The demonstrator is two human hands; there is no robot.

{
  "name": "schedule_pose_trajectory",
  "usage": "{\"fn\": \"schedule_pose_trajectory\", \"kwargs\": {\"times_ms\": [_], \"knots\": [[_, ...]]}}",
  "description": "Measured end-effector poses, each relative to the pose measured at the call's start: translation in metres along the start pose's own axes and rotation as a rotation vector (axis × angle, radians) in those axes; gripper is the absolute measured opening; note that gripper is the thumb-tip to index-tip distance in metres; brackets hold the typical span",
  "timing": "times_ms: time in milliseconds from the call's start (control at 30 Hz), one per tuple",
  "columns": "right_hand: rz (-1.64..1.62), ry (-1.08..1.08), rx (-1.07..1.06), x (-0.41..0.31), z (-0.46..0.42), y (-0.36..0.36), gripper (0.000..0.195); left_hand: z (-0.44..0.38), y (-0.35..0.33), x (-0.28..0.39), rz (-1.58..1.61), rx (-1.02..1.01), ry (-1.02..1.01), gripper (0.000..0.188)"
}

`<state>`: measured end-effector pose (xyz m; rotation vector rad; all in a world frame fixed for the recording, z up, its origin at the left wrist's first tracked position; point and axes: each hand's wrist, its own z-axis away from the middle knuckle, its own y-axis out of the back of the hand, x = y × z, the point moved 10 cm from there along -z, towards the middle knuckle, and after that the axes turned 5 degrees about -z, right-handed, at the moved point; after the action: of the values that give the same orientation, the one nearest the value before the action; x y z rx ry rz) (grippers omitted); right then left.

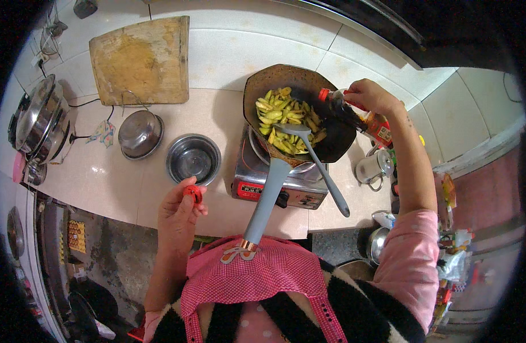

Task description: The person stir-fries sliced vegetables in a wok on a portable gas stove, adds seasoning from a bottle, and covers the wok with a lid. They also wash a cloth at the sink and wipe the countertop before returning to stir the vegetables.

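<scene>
My right hand (372,98) grips a bottle of dark sauce (347,112), which is tilted with its red neck towards the wok (263,81). Sliced green vegetable pieces (275,113) lie in the left and middle part of the wok, and a grey spatula (320,165) rests on them with its handle over the near rim. Between the fingers of my left hand (181,206) is a red bottle cap (193,194), near the front of a steel bowl (193,158). The wok sits on a gas stove (275,188), its grey handle (265,206) pointing at my apron.
An upturned metal bowl (140,133) lies before a wooden cutting board (140,62) leaning on the tiled wall. Stacked steel pots (44,120) stand far left. Right of the stove is a metal-and-glass pitcher (373,167); a metal bowl (379,244) is nearer my right sleeve.
</scene>
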<state>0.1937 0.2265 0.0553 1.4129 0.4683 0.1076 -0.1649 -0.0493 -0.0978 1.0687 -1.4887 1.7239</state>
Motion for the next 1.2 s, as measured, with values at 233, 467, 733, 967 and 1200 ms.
{"fn": "schedule_pose_trajectory", "kwargs": {"times_ms": [233,467,733,967,1200], "knots": [[0.031,-0.139,-0.095,-0.002,0.002,-0.006,0.036,0.000,0.002,0.001,-0.050,0.019,-0.031,0.031],[-0.075,-0.114,-0.013,-0.010,0.010,0.006,0.034,0.003,0.002,0.001,0.002,0.004,-0.007,0.033],[-0.219,-0.099,-0.025,0.012,0.017,0.002,0.034,0.001,-0.004,0.001,-0.042,0.008,0.004,0.032],[-0.108,-0.110,-0.005,0.024,0.031,-0.003,0.031,0.000,-0.013,-0.003,-0.068,-0.039,-0.005,0.035],[-0.012,-0.158,-0.025,0.020,0.047,0.001,0.031,0.000,-0.018,-0.006,-0.016,-0.059,0.022,0.032]]}}
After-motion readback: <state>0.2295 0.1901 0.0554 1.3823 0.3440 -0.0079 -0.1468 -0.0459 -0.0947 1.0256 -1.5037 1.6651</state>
